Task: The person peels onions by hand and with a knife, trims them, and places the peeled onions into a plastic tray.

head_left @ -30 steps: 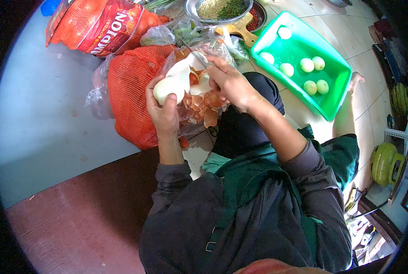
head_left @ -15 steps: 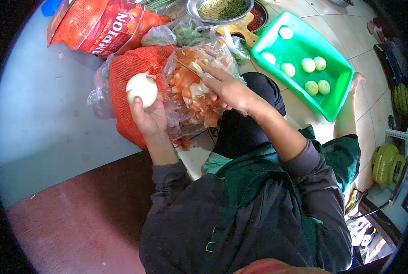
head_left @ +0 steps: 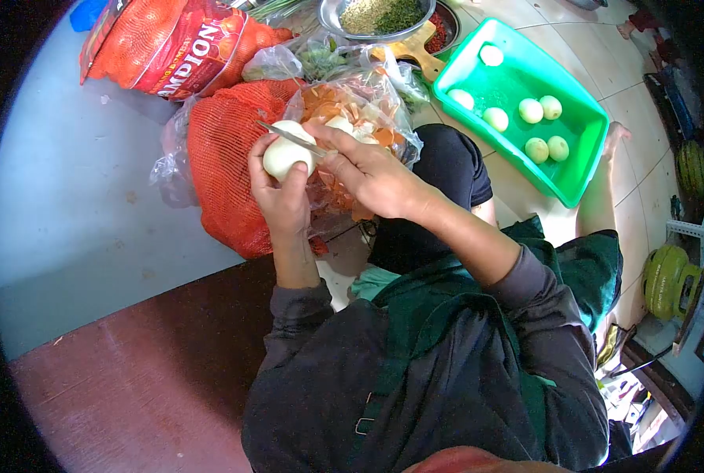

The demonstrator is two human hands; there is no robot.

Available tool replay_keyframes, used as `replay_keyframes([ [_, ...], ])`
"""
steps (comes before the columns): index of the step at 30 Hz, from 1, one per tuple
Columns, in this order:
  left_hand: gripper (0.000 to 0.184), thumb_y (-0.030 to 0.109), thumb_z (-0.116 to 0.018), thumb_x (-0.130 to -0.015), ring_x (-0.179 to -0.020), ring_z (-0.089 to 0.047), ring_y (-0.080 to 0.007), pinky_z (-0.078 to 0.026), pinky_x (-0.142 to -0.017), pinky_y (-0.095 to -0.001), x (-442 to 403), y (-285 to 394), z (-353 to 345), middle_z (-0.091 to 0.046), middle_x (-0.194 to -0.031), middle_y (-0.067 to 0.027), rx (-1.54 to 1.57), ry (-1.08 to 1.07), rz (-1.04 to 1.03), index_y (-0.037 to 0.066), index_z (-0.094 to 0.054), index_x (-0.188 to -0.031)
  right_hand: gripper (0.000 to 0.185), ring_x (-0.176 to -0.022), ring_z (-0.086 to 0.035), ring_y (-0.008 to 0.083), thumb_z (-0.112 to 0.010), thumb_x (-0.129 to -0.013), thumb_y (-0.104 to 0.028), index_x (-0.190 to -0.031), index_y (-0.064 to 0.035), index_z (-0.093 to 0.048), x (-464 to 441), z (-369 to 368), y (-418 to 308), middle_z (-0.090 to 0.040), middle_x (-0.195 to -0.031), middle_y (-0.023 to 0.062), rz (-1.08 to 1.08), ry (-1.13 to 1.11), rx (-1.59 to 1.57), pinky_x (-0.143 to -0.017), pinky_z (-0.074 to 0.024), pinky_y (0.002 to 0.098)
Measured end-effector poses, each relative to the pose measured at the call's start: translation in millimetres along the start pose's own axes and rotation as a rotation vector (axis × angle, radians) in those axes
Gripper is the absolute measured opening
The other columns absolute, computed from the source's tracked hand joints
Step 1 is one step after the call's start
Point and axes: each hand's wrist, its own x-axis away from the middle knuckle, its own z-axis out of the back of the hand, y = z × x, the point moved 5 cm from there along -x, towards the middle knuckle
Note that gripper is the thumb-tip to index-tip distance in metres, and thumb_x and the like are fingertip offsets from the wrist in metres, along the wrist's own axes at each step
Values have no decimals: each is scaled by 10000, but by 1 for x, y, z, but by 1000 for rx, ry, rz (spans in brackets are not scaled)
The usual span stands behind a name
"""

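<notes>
In my left hand (head_left: 283, 197) sits a peeled white onion (head_left: 287, 160), fingers and thumb wrapped round it. My right hand (head_left: 372, 175) is closed on a knife (head_left: 293, 138), whose blade lies across the top of the onion. Below both hands is a clear plastic bag (head_left: 403, 118) of brown onion skins (head_left: 330, 101). A red mesh sack (head_left: 222, 169) lies just left of the onion. The right palm and most of the knife handle are hidden.
A green basin (head_left: 545, 169) at the right holds several peeled onions (head_left: 531, 110). Behind stand a full red net sack of onions (head_left: 171, 47), a metal bowl (head_left: 332, 20) of chopped greens and a wooden board (head_left: 415, 51). A green gas cylinder (head_left: 666, 284) is at far right.
My left hand has moved the onion right and a little down. My right hand has come down and left, bringing the knife blade from over the skins onto the onion.
</notes>
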Motion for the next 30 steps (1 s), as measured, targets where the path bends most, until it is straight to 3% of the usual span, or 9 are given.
replay_keyframes([
  [2,515,-10,-546,-794,-1124,-519,-292,-437,-985,-449,1,-5,2,-487,-1227,-185,-28,-16,-7,14,-380,-1281,444,-1104,-545,410,-396,-963,-267,-1346,-43,-412,-1,3,-3,-574,-1162,265,-83,0,-22,-941,-429,418],
  [9,504,274,-511,-887,-1084,-552,-277,-496,-717,-336,-1,0,-11,-571,-1174,-134,326,-79,111,38,-399,-1318,453,-879,-634,327,-430,-955,-297,-1320,-29,-442,3,10,22,-646,-973,199,-468,-45,-329,-806,-481,351],
  [15,458,341,-458,-919,-1088,-560,-242,-511,-758,-354,-3,-16,1,-594,-1166,-129,467,5,264,34,-474,-1259,507,-910,-633,364,-475,-930,-289,-1354,-33,-366,4,18,5,-640,-964,231,-323,-23,-135,-832,-477,399],
  [18,460,350,-433,-923,-1105,-557,-242,-520,-825,-381,0,-22,5,-598,-1165,-129,442,121,330,32,-473,-1253,487,-748,-610,276,-468,-940,-219,-1385,-64,-344,9,8,-15,-605,-792,131,-69,-89,29,-718,-464,377],
  [19,461,350,-428,-923,-1111,-554,-246,-511,-855,-391,-1,-21,3,-594,-1171,-130,444,75,336,29,-472,-1251,500,-918,-613,331,-471,-930,-205,-1391,-67,-336,10,5,-18,-621,-973,201,-149,-158,62,-814,-463,384],
  [22,459,343,-425,-922,-1119,-549,-248,-478,-923,-404,0,-17,-1,-580,-1190,-123,456,-4,338,22,-470,-1248,476,-1077,-563,355,-458,-935,-193,-1386,-78,-357,9,0,-16,-586,-1153,212,84,2,155,-912,-443,393],
  [25,448,328,-442,-917,-1095,-555,-234,-459,-923,-385,2,-14,-9,-571,-1198,-107,463,19,324,21,-472,-1243,439,-1146,-522,374,-442,-941,-177,-1370,-92,-396,7,1,-11,-548,-1238,210,10,-4,166,-968,-421,395],
  [28,452,324,-449,-909,-1073,-561,-240,-476,-887,-382,1,-15,-11,-570,-1193,-112,435,9,318,21,-470,-1244,410,-1182,-504,358,-421,-951,-156,-1356,-95,-421,4,3,-8,-543,-1251,200,-15,-8,71,-987,-400,394],
  [30,472,319,-451,-901,-1078,-555,-254,-478,-881,-392,0,-17,-8,-565,-1202,-129,423,-20,318,16,-457,-1263,411,-1014,-588,310,-431,-951,-192,-1351,-99,-433,2,2,-6,-596,-1113,181,39,69,49,-857,-466,370],
])
